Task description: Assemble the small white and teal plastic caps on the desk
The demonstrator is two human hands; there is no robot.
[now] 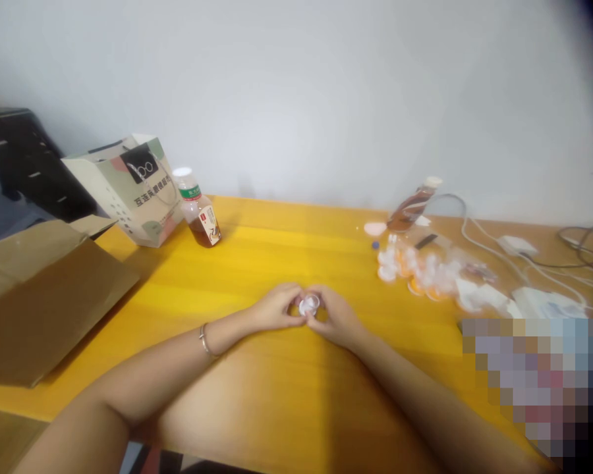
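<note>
Small cup [309, 305] probably light, thin-walled, bit slippery — best pinched gently at sides, where squeezing could dent it. Looks round, clear to whitish; finer detail blurred. You have it midway between front and back edges of table [257, 408] — left hand [278, 307] and right hand [340, 318] both pinching it, fingertips closed on opposite sides.

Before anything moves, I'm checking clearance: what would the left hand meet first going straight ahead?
The left hand would probably meet the small round item first, then the right hand; depth is unclear.
</note>
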